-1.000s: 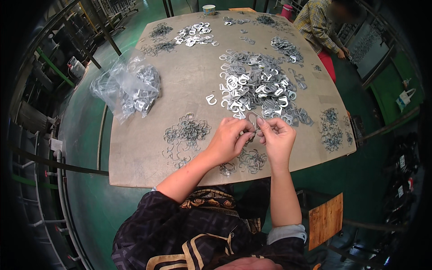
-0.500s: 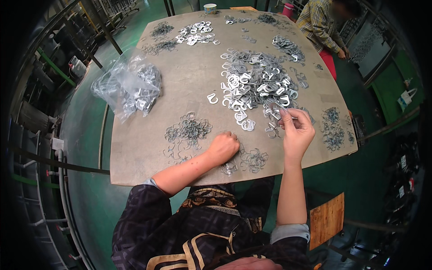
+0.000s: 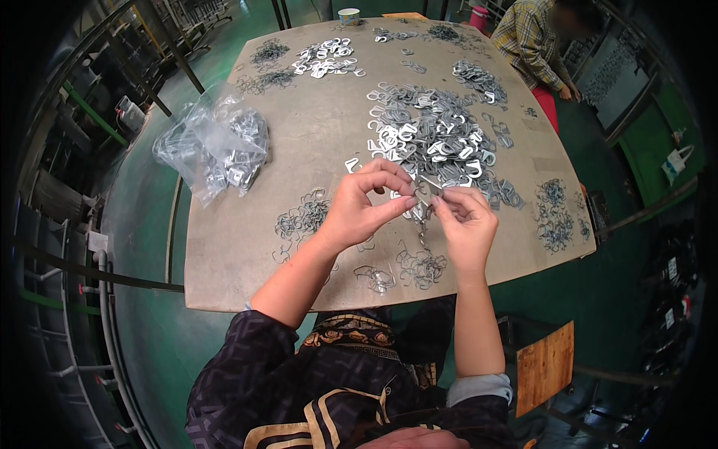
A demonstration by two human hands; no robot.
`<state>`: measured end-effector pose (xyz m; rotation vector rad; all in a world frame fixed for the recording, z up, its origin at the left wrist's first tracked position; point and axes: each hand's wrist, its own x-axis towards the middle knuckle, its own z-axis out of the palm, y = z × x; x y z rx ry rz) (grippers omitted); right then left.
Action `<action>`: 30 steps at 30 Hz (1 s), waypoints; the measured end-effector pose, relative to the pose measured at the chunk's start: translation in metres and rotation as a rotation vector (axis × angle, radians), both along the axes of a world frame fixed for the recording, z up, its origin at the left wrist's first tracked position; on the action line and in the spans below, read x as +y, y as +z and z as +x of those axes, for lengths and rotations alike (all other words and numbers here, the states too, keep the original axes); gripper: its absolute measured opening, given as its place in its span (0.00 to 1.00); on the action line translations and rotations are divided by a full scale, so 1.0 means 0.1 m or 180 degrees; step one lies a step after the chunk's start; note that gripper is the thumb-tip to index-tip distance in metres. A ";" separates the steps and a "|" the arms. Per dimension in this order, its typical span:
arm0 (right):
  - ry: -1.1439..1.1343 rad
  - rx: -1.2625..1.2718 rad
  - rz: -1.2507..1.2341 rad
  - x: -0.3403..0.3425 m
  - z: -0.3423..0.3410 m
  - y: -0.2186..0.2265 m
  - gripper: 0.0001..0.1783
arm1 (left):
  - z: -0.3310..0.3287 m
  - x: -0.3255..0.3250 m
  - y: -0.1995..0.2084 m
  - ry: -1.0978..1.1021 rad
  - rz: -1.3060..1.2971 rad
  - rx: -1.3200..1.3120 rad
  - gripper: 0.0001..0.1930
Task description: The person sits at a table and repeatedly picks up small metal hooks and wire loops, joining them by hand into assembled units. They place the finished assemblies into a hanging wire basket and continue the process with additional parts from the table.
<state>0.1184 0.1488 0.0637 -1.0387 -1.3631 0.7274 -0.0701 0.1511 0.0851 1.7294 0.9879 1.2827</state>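
My left hand (image 3: 366, 202) and my right hand (image 3: 467, 221) meet over the near edge of a big heap of flat grey metal hooks (image 3: 430, 123). Between their fingertips is a small metal hook (image 3: 424, 193), pinched from both sides. Whether a thin wire clip is also in the left fingers is too small to tell. Beneath and around my wrists lie loose piles of bent wire clips, one (image 3: 303, 213) by my left forearm and another (image 3: 421, 268) between my arms.
A clear plastic bag of metal parts (image 3: 224, 150) lies at the table's left edge. More hooks (image 3: 325, 56) and wire clips (image 3: 553, 217) are spread over the tabletop (image 3: 314, 127). A small tub (image 3: 349, 16) stands at the far edge. Another person (image 3: 527, 41) works at the far right.
My left hand has risen from the wire clips and moved forward and right. My right hand has come left and slightly nearer, bringing the hook to the left fingers.
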 end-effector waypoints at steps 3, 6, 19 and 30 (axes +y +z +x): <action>0.0094 -0.0010 0.0047 -0.04 -0.09 0.05 0.06 | 0.09 0.00 -0.04 0.0183 0.0236 -0.0268 0.06; 0.0097 -0.0077 0.0108 -0.06 -0.12 0.07 0.07 | 0.12 0.02 -0.08 0.0251 0.0211 -0.0289 0.06; -0.0308 -0.0383 -0.0528 0.29 0.48 -0.38 0.13 | 0.14 0.01 -0.02 -0.0377 -0.0300 -0.1084 0.04; -0.0500 -0.2465 -0.1302 0.49 0.69 -1.32 0.20 | 0.07 -0.08 0.09 -0.0276 0.0078 -0.0682 0.03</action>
